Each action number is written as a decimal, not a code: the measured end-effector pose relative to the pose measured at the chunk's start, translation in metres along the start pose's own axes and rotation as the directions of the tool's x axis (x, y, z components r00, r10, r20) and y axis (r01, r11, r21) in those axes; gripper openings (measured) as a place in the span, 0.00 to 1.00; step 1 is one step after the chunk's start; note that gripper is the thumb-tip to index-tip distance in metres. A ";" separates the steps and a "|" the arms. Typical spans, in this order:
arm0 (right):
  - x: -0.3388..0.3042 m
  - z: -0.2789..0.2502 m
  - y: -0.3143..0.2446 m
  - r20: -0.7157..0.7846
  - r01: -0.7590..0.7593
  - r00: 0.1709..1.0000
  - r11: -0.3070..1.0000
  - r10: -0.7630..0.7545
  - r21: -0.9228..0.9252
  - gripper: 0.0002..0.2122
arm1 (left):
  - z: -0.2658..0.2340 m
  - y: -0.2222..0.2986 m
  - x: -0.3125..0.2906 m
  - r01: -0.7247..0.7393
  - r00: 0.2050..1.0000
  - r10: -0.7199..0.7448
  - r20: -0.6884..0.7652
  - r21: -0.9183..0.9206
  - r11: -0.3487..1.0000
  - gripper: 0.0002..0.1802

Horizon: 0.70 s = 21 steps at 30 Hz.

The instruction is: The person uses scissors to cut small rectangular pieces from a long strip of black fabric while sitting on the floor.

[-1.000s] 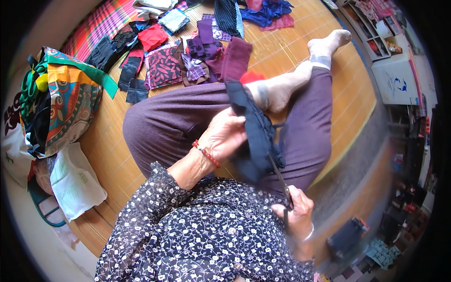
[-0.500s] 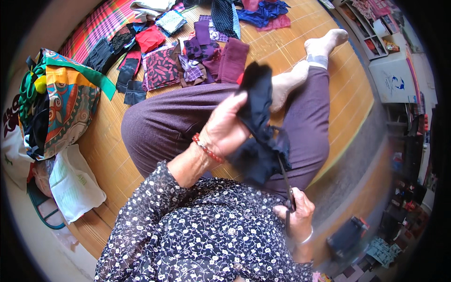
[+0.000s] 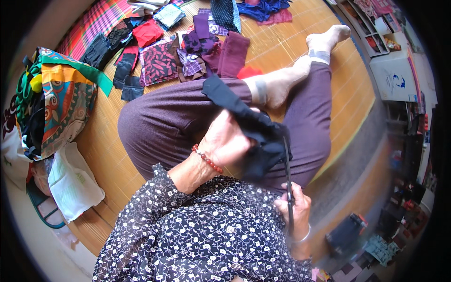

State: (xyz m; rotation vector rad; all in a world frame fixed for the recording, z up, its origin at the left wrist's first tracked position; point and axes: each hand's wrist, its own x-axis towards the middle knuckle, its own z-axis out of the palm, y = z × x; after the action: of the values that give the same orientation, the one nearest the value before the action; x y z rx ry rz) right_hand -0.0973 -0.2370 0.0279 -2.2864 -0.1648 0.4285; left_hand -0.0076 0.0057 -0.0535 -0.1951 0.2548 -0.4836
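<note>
Black cloth (image 3: 267,149) sits mid-frame, gripped by our left hand (image 3: 227,138); our right hand (image 3: 298,207) grasps scissors (image 3: 288,169) at its right edge. We judge cutting unfinished; fabric pieces (image 3: 159,65) lie upper left.

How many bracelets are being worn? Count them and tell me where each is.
2. A red beaded bracelet circles the left wrist, and a thin, pale bracelet circles the right wrist. The floral sleeves could hide more.
</note>
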 end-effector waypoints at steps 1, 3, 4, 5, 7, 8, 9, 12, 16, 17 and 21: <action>0.003 0.000 -0.004 0.006 -0.015 1.000 1.000 0.015 0.001 0.23 | 0.015 -0.002 0.002 -0.024 0.999 0.025 0.031 -0.059 0.998 0.26; 0.006 -0.002 -0.008 0.033 -0.105 0.994 0.993 0.103 0.055 0.22 | 0.033 -0.007 0.006 -0.158 0.958 0.161 -0.238 0.029 0.987 0.26; 0.006 -0.002 -0.009 0.031 -0.110 0.994 0.992 0.108 0.062 0.22 | 0.033 -0.008 0.006 -0.184 0.949 0.192 -0.251 0.054 0.981 0.26; 0.006 -0.003 -0.011 0.028 -0.115 0.993 0.991 0.114 0.068 0.21 | 0.028 -0.011 0.005 -0.136 0.957 0.145 -0.252 0.053 0.989 0.25; 0.005 -0.004 -0.008 0.028 -0.100 0.995 0.994 0.099 0.047 0.22 | 0.021 -0.017 -0.005 -0.019 0.985 0.024 -0.171 0.032 0.999 0.20; 0.005 -0.003 -0.008 0.034 -0.069 0.997 0.997 0.068 0.029 0.22 | 0.022 -0.025 -0.001 -0.049 0.959 0.081 -0.273 0.121 0.991 0.14; 0.006 -0.003 -0.010 0.039 -0.034 0.999 0.999 0.033 0.011 0.22 | 0.023 -0.025 -0.001 -0.030 0.954 0.087 -0.287 0.199 0.980 0.14; 0.004 -0.003 -0.010 0.044 0.035 0.998 0.999 -0.035 -0.016 0.24 | 0.027 -0.025 0.000 0.009 0.975 0.065 -0.213 0.330 0.944 0.18; 0.007 -0.002 -0.015 0.013 0.088 0.996 0.996 -0.087 -0.018 0.26 | 0.042 -0.023 0.000 -0.003 0.983 0.089 -0.162 0.469 0.883 0.23; 0.008 -0.001 -0.017 0.011 0.079 0.997 0.997 -0.079 -0.005 0.26 | 0.044 -0.024 0.000 -0.049 0.984 0.132 -0.123 0.524 0.850 0.24; 0.012 -0.001 -0.024 0.053 0.059 0.997 0.996 -0.062 0.061 0.29 | 0.055 -0.030 0.002 -0.146 0.973 0.229 -0.031 0.685 0.713 0.27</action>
State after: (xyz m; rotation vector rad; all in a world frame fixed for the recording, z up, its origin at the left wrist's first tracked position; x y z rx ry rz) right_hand -0.0852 -0.2184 0.0428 -2.2069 -0.2455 0.4590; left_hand -0.0030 -0.0145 0.0061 0.5860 0.1907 -0.3565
